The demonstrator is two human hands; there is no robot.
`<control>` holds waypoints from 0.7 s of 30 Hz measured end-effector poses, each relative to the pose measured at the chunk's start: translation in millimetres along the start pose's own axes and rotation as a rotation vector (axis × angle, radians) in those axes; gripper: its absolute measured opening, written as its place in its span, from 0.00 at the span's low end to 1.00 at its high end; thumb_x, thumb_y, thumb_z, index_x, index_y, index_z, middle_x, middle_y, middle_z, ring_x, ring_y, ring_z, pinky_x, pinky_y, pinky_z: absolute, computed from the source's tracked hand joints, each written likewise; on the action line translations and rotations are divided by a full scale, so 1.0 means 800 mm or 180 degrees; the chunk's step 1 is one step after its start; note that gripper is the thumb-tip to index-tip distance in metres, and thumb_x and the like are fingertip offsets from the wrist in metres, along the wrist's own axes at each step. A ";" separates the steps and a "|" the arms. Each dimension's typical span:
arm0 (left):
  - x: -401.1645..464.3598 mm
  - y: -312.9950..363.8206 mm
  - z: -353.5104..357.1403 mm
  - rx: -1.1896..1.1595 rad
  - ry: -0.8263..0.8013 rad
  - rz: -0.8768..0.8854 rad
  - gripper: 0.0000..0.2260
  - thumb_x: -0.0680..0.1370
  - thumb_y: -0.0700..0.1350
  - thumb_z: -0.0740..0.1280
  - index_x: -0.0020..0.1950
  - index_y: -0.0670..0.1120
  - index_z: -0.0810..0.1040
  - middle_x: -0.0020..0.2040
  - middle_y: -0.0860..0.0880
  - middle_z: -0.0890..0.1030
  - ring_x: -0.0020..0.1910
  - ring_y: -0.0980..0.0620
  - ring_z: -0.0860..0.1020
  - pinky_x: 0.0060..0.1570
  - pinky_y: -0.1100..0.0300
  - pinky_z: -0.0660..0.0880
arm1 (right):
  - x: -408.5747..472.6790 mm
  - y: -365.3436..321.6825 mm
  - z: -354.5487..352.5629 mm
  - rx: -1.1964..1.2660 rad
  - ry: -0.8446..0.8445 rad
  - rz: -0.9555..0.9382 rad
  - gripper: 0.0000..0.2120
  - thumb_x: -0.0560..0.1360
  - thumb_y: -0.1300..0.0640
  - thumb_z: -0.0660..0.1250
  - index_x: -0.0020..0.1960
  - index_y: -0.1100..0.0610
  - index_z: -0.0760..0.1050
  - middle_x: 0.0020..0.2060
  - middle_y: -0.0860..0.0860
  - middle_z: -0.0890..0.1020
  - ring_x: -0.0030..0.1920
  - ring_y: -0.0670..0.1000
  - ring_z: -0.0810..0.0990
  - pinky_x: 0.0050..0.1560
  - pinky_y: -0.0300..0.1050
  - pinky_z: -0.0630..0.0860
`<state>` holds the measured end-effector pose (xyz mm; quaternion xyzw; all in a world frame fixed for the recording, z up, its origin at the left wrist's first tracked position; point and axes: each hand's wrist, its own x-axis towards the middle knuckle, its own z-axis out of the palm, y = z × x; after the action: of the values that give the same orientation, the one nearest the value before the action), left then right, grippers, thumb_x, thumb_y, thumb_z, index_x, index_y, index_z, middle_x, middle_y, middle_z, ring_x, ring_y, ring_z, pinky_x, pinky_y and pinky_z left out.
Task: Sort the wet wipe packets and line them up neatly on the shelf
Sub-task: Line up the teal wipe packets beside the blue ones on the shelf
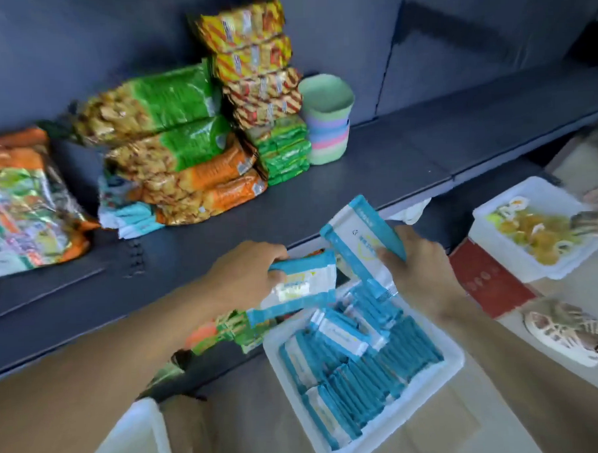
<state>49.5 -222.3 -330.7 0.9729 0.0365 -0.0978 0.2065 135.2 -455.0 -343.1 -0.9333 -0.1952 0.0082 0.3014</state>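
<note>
Left-hand packet: a flat blue-and-white wet wipe packet [301, 282] is gripped by the left hand [248, 273], fingers curled over its upper edge; it is held just above the front edge of the shelf.
Right-hand packet: a second blue-and-white wet wipe packet [358, 244] is gripped by the right hand [417, 265], tilted with one end raised, its lower end touching the first packet.
Supply tray: a white foam tray [448, 374] is seen below both hands, filled with many more blue-and-white packets [358, 357] stood on edge in rough rows.
Shelf: a dark grey metal shelf [373, 161] is seen beyond the hands; a few blue-and-white packets [132, 216] are already laid on it, beneath the snack stack.
Snack stack: green and orange snack bags [170, 139] are piled on the shelf, with red-and-yellow packs [252, 57] stacked over small green packs [282, 151] beside them.
Cups: a nested stack of pastel plastic cups [325, 119] is stood just right of the packs.
Far left: a large orange-edged foil bag [22, 204] is laid on the shelf.
Right side: a second white foam tray [532, 267] holding yellow items is set near a red box [488, 276].
</note>
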 end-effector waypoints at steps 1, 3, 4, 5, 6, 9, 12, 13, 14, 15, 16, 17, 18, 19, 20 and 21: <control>-0.009 0.008 -0.030 0.0017 0.0083 0.0006 0.05 0.78 0.45 0.64 0.53 0.48 0.77 0.44 0.50 0.76 0.48 0.47 0.76 0.43 0.55 0.70 | 0.005 -0.020 -0.023 0.0043 0.0032 -0.0081 0.08 0.78 0.55 0.63 0.53 0.59 0.71 0.31 0.54 0.73 0.36 0.62 0.74 0.35 0.53 0.71; -0.028 0.024 -0.086 0.0051 0.0250 -0.0002 0.05 0.79 0.45 0.64 0.54 0.47 0.76 0.39 0.52 0.72 0.41 0.50 0.75 0.39 0.56 0.66 | 0.015 -0.060 -0.068 0.0083 0.0100 -0.0260 0.09 0.78 0.55 0.63 0.54 0.59 0.72 0.33 0.54 0.76 0.38 0.62 0.76 0.38 0.55 0.74; -0.038 0.032 -0.112 0.0077 0.0332 -0.0018 0.06 0.80 0.45 0.63 0.55 0.47 0.75 0.38 0.52 0.71 0.37 0.52 0.73 0.38 0.56 0.66 | 0.020 -0.079 -0.088 0.0062 0.0126 -0.0357 0.09 0.78 0.55 0.63 0.53 0.59 0.72 0.33 0.54 0.76 0.39 0.62 0.76 0.38 0.55 0.74; -0.048 0.039 -0.136 0.0115 0.0423 -0.0034 0.05 0.80 0.45 0.63 0.55 0.47 0.74 0.39 0.51 0.72 0.36 0.53 0.73 0.38 0.55 0.67 | 0.025 -0.097 -0.107 0.0033 0.0162 -0.0458 0.08 0.78 0.55 0.63 0.52 0.60 0.71 0.33 0.54 0.75 0.39 0.63 0.76 0.38 0.55 0.73; -0.057 0.045 -0.159 0.0169 0.0534 -0.0049 0.05 0.80 0.46 0.63 0.54 0.49 0.74 0.40 0.50 0.74 0.38 0.51 0.75 0.39 0.53 0.70 | 0.029 -0.115 -0.125 0.0003 0.0213 -0.0555 0.08 0.77 0.55 0.63 0.51 0.60 0.71 0.33 0.54 0.75 0.39 0.63 0.76 0.38 0.54 0.72; -0.084 0.060 -0.220 0.0406 0.0964 -0.0039 0.04 0.78 0.45 0.64 0.51 0.50 0.76 0.45 0.49 0.78 0.48 0.46 0.77 0.43 0.54 0.73 | 0.043 -0.165 -0.170 -0.0029 0.0395 -0.0788 0.10 0.77 0.54 0.64 0.54 0.60 0.71 0.43 0.58 0.80 0.43 0.62 0.78 0.42 0.57 0.75; -0.108 0.067 -0.276 0.0610 0.1352 -0.0026 0.02 0.76 0.44 0.65 0.47 0.51 0.76 0.48 0.47 0.80 0.50 0.45 0.77 0.48 0.52 0.74 | 0.056 -0.214 -0.205 -0.0020 0.0485 -0.1002 0.10 0.77 0.54 0.63 0.54 0.59 0.71 0.44 0.58 0.79 0.43 0.62 0.77 0.43 0.59 0.75; -0.115 0.068 -0.294 0.0621 0.1471 -0.0019 0.03 0.75 0.44 0.66 0.48 0.51 0.77 0.49 0.47 0.81 0.51 0.45 0.78 0.49 0.52 0.74 | 0.061 -0.229 -0.215 0.0015 0.0520 -0.1064 0.09 0.77 0.54 0.63 0.53 0.59 0.71 0.42 0.57 0.79 0.43 0.62 0.77 0.42 0.58 0.75; -0.120 0.067 -0.312 0.0618 0.1561 -0.0037 0.04 0.75 0.44 0.66 0.49 0.50 0.77 0.50 0.47 0.81 0.51 0.45 0.78 0.50 0.51 0.74 | 0.067 -0.243 -0.225 0.0055 0.0560 -0.1132 0.09 0.77 0.54 0.63 0.52 0.60 0.72 0.41 0.57 0.78 0.42 0.61 0.77 0.42 0.57 0.75; -0.125 0.065 -0.330 0.0601 0.1631 -0.0045 0.04 0.75 0.44 0.66 0.49 0.50 0.78 0.49 0.48 0.81 0.51 0.45 0.78 0.51 0.50 0.74 | 0.074 -0.258 -0.234 0.0083 0.0596 -0.1202 0.08 0.77 0.55 0.63 0.51 0.60 0.72 0.40 0.57 0.78 0.41 0.61 0.76 0.41 0.55 0.74; -0.130 0.062 -0.346 0.0582 0.1672 -0.0064 0.03 0.75 0.44 0.66 0.48 0.51 0.77 0.49 0.49 0.81 0.51 0.46 0.78 0.51 0.50 0.74 | 0.081 -0.272 -0.241 0.0092 0.0623 -0.1273 0.08 0.77 0.55 0.64 0.50 0.60 0.72 0.39 0.57 0.78 0.40 0.60 0.76 0.39 0.53 0.73; -0.133 0.060 -0.363 0.0566 0.1706 -0.0073 0.03 0.75 0.44 0.66 0.47 0.52 0.76 0.47 0.50 0.80 0.50 0.47 0.77 0.51 0.50 0.74 | 0.089 -0.286 -0.247 0.0093 0.0643 -0.1343 0.07 0.77 0.55 0.64 0.50 0.60 0.71 0.39 0.56 0.78 0.39 0.59 0.75 0.37 0.51 0.72; -0.136 0.055 -0.378 0.0560 0.1725 -0.0118 0.03 0.76 0.44 0.66 0.46 0.53 0.75 0.46 0.52 0.79 0.50 0.48 0.77 0.51 0.51 0.74 | 0.098 -0.300 -0.252 0.0091 0.0668 -0.1416 0.07 0.77 0.56 0.64 0.49 0.59 0.71 0.38 0.57 0.78 0.39 0.59 0.75 0.37 0.50 0.70; -0.136 0.050 -0.393 0.0568 0.1739 -0.0151 0.03 0.76 0.44 0.66 0.47 0.51 0.76 0.45 0.53 0.78 0.49 0.49 0.76 0.50 0.53 0.74 | 0.108 -0.312 -0.255 0.0094 0.0700 -0.1483 0.06 0.77 0.56 0.64 0.49 0.59 0.71 0.38 0.57 0.78 0.38 0.59 0.74 0.36 0.50 0.70; -0.134 0.043 -0.408 0.0591 0.1751 -0.0187 0.03 0.76 0.43 0.65 0.48 0.49 0.77 0.45 0.52 0.77 0.49 0.50 0.76 0.48 0.56 0.73 | 0.119 -0.325 -0.256 0.0101 0.0737 -0.1543 0.07 0.77 0.56 0.64 0.49 0.59 0.71 0.38 0.57 0.78 0.37 0.60 0.74 0.36 0.50 0.69; -0.130 0.035 -0.423 0.0615 0.1776 -0.0225 0.03 0.77 0.42 0.65 0.49 0.46 0.77 0.45 0.52 0.76 0.48 0.51 0.75 0.45 0.58 0.70 | 0.131 -0.338 -0.255 0.0099 0.0768 -0.1591 0.07 0.77 0.56 0.65 0.49 0.60 0.72 0.38 0.57 0.78 0.37 0.59 0.73 0.35 0.49 0.68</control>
<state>10.1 -112.7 4.7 0.9754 0.1162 0.1633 0.0914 161.9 -330.2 -12.4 -0.8456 -0.3819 -0.1747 0.3294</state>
